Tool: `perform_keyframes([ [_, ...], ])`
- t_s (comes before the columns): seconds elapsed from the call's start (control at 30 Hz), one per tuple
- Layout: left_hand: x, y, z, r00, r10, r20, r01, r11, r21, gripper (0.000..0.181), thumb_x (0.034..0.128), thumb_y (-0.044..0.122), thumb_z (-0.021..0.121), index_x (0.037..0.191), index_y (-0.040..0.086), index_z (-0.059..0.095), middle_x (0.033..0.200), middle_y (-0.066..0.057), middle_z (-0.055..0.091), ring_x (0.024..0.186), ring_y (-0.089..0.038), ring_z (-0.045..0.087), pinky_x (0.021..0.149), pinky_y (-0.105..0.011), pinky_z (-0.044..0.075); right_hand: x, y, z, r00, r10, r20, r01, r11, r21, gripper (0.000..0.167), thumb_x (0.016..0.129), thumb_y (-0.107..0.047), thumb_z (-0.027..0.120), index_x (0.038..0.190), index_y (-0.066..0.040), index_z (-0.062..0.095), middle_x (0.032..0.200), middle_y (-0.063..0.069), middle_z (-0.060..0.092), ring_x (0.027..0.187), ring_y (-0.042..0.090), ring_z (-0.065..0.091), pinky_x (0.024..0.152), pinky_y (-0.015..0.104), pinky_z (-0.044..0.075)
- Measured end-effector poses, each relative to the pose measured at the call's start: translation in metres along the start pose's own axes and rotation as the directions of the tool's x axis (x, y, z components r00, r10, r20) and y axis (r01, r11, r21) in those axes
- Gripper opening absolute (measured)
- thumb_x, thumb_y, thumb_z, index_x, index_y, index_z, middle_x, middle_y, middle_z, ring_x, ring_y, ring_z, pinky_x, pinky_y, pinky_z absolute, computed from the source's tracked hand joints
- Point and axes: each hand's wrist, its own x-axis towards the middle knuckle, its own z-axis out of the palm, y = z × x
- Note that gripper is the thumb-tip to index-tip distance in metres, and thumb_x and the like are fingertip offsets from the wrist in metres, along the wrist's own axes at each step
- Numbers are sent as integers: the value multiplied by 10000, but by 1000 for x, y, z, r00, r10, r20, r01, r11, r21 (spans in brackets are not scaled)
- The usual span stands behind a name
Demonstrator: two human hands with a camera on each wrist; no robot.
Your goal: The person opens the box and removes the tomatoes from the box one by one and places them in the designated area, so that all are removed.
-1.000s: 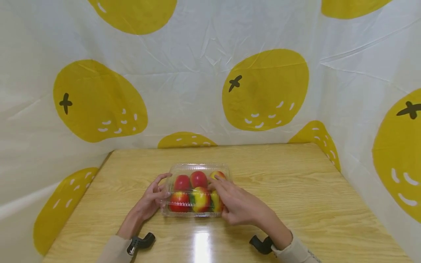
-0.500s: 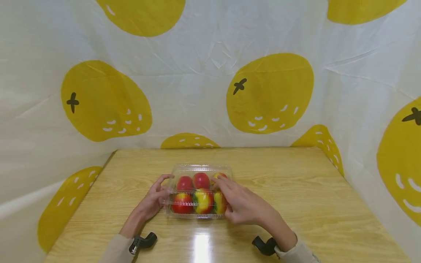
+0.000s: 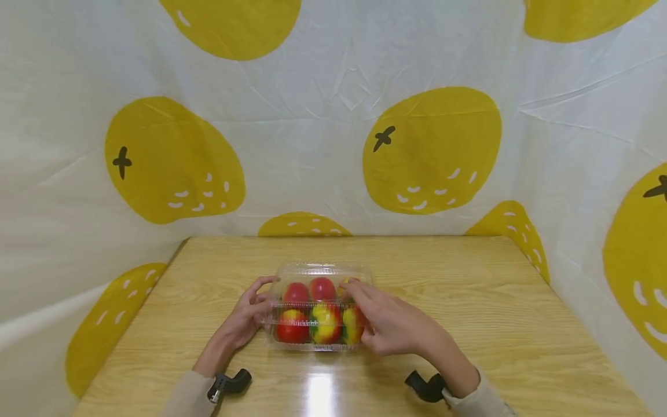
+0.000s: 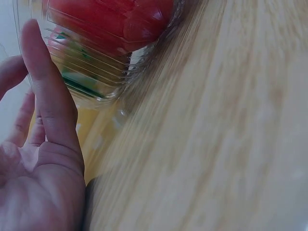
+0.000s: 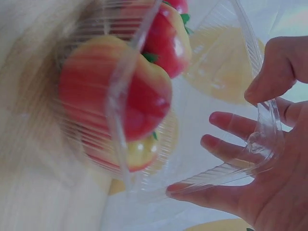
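A clear plastic clamshell box [image 3: 323, 347] on the table holds several red and yellow fruits [image 3: 293, 326] that look like apples. My left hand [image 3: 241, 317] is at its left side. In the left wrist view, the thumb [image 4: 45, 82] stands straight against the plastic edge, with a finger behind it. My right hand [image 3: 393, 324] is over the right side. In the right wrist view it pinches a corner of the raised lid [image 5: 260, 139] between thumb and fingers. A gap shows between the lid and the fruit below. The fingertips of the left hand are partly hidden.
The box stands on a wood-grain table [image 3: 443, 272], with bare wood around it. White cloth [image 3: 302, 162] printed with big yellow fruit hangs behind and at both sides. Black wrist mounts [image 3: 234, 381] stick out from both wrists.
The head view has shifted slightly, so box, hands and cloth all appear a little farther right and lower. Both hands keep their places at the box, with no clear change of hold.
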Motion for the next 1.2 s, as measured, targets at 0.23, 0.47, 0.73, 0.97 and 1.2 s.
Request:
perform_keyframes([
  [0.23,4,-1,3,1000,-20,21,20,1000,-3,519,1017,-8,547,1479,183,410,983,33,698,642,-68,642,529,-201,554,1,2,-14,997,23,71,-24,1000,5,696,773,-67,664,1434,-129,457,1429,15,549,1036,144,559,898,338,557],
  [0.47,2,-1,4,1000,-9,24,10,1000,-29,580,1002,-20,549,1524,113,334,899,46,705,601,-71,633,524,-212,561,11,5,-29,992,3,128,-7,1000,31,669,778,-34,658,1410,-114,450,1323,26,580,724,74,473,690,224,471],
  [0.73,4,-2,1,997,18,71,-14,998,-63,518,1012,-94,468,1480,110,375,839,19,699,610,-78,653,541,-210,576,23,7,-50,995,3,100,0,1000,-29,534,794,-24,614,1298,-167,514,1273,-10,604,718,81,494,679,231,469],
  [0.97,1,-1,0,998,18,52,-14,998,-64,541,1010,-96,469,1502,100,359,847,29,674,616,-82,638,542,-212,580,32,4,-64,995,14,99,-2,993,-121,523,893,-81,629,1403,-122,521,1422,73,585,805,103,549,784,297,536],
  [1.2,-1,1,-1,999,0,46,3,998,-65,564,1011,-81,483,1528,54,301,839,28,671,609,-86,648,551,-213,589,39,8,-75,998,1,60,9,984,-176,616,943,-43,579,1546,-77,453,1516,161,539,1295,324,602,1094,501,513],
])
